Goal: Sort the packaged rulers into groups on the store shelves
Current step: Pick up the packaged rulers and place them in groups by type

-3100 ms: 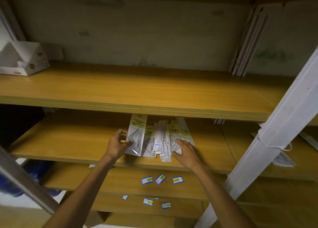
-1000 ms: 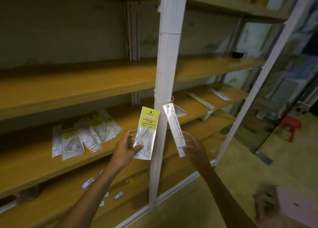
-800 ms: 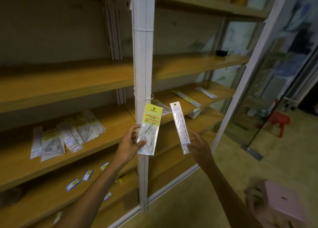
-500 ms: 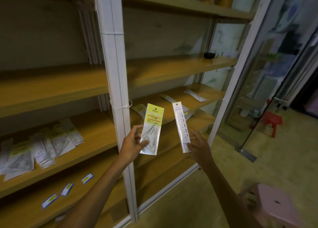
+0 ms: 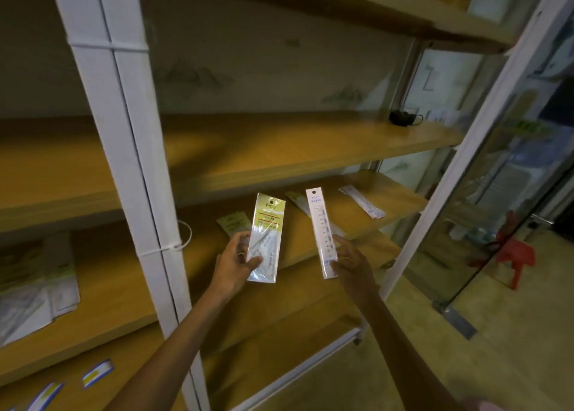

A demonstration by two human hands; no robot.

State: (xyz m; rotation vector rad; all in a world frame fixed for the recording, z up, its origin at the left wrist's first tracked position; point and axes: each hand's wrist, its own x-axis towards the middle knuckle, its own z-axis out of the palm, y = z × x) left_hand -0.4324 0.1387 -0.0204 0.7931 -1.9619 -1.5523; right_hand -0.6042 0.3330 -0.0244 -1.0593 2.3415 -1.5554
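Note:
My left hand (image 5: pixel 231 263) pinches a wide packet with a yellow-green header (image 5: pixel 265 238), a set square inside. My right hand (image 5: pixel 351 260) holds a narrow white straight-ruler packet (image 5: pixel 321 232) upright by its lower end. Both packets hang in front of the middle shelf (image 5: pixel 310 239) of the right bay. On that shelf lie a yellow-headed packet (image 5: pixel 234 222), a long packet (image 5: pixel 299 201) partly hidden behind the one I hold, and a white ruler packet (image 5: pixel 362 201). A heap of mixed packets (image 5: pixel 34 283) lies on the left bay's shelf.
A white upright post (image 5: pixel 124 149) with a cable tie separates the two bays. A dark cup (image 5: pixel 403 117) stands on the upper shelf. Blue-yellow labels (image 5: pixel 96 372) lie on the lower left shelf. A glass partition (image 5: pixel 503 193) and a red stool (image 5: pixel 515 257) are to the right.
I picked two packets from the heap in the left bay, then turned right; the post slid left in view and both hands now hold the packets before the right bay's shelf.

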